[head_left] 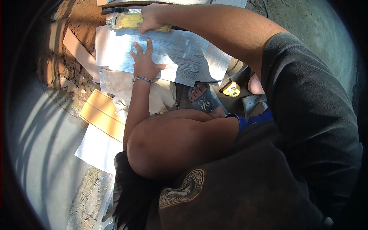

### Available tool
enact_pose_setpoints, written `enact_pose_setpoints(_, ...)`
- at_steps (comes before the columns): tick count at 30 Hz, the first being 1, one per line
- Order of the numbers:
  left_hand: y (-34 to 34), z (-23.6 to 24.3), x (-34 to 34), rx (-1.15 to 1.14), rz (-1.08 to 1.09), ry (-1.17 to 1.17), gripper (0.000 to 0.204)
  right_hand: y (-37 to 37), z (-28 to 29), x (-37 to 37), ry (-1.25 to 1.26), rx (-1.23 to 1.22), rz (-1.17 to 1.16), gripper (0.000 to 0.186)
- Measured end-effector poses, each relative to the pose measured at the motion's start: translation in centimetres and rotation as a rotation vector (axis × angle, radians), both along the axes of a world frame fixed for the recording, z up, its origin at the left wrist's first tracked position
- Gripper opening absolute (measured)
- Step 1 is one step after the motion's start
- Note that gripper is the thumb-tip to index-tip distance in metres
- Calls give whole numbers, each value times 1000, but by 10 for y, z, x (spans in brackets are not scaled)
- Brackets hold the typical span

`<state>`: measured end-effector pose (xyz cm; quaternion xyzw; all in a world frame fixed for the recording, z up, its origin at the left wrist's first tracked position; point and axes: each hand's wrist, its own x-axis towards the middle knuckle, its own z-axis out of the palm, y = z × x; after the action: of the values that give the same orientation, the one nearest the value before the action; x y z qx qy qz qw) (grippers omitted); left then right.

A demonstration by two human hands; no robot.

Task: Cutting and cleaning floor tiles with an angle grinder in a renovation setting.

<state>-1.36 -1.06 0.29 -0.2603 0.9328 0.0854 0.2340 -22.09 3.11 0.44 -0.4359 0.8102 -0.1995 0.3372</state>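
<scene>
My right hand (151, 19) is closed around a worn yellow tool (126, 21) with a metal end, lying along the far edge of a grey wood-grain board (176, 53). The tool looks like a cutter or grinder; its exact kind is unclear. My left hand (145, 65) rests on the board's sunlit surface with fingers spread. A pale, crumpled cloth or sack (163, 94) lies under the board's near side. My bare foot (198, 92) shows just below the board, near a yellow tape measure (231, 88).
Reddish rubble (61, 57) with a pinkish strip (78, 50) lies at the left. Orange grooved panels (99, 113) and a white sheet (96, 149) rest on the grey concrete floor (38, 145). A dark cable (237, 73) runs by the board's right end.
</scene>
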Motion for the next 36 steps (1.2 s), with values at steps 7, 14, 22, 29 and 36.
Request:
enact_pose_setpoints(7, -7, -1, 1, 15, -36, -41, 135, 8, -4, -1, 9, -31, 68, 65)
enact_pose_setpoints(14, -8, -2, 1, -9, -69, -66, 134, 20, -1, 3, 54, -73, -10, 64)
enact_pose_setpoints(22, -8, 0, 1, 3, -95, -68, 141, 33, 3, -2, -26, -120, 4, 55)
enact_pose_setpoints(29, -8, -2, 2, 1, -58, -55, 134, 36, 9, 1, 33, -38, 8, 57)
enact_pose_setpoints(36, -7, -1, 3, 3, -48, -47, 134, 50, 10, 3, 30, -60, -17, 51)
